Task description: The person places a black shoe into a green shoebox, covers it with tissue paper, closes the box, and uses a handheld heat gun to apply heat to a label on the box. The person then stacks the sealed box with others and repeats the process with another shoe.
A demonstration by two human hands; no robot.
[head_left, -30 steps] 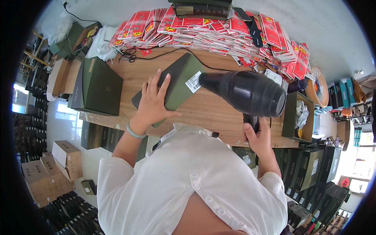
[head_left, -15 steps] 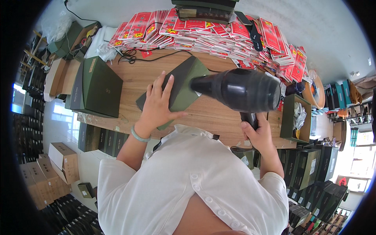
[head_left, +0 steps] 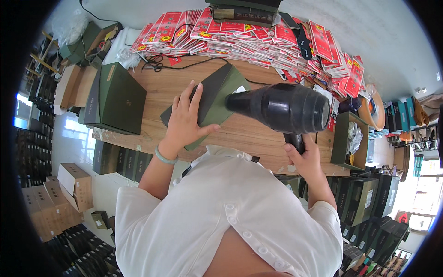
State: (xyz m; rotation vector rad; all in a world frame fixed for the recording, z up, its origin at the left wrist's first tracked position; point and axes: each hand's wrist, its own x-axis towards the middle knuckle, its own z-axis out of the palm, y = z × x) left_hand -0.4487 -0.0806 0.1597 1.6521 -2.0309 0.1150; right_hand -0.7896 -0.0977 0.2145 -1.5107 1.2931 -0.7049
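A dark green shoe box (head_left: pixel 226 85), with a blackish side, lies at an angle on the wooden table in front of me. My left hand (head_left: pixel 186 117) is spread flat across its dark side, fingers apart and thumb out over the green face. In my right hand (head_left: pixel 304 154) is the handle of a black hair dryer (head_left: pixel 286 106), fingers wrapped round it. Its nozzle points left and covers part of the box's green face; whether it touches cannot be told. A small white label (head_left: pixel 240 89) shows on that face, just above the nozzle.
Another green box (head_left: pixel 122 101) stands at the table's left. Along the wall lie heaps of red printed cards (head_left: pixel 249 44), with a black cable (head_left: pixel 189 66) before them. An open green box (head_left: pixel 346 138) of crumpled wrapping stands at the right edge. Cartons (head_left: pixel 76 184) are on the floor at left.
The hair dryer's nozzle has shifted slightly down across the box's face, and the white label now shows above it. My left hand stays on the box.
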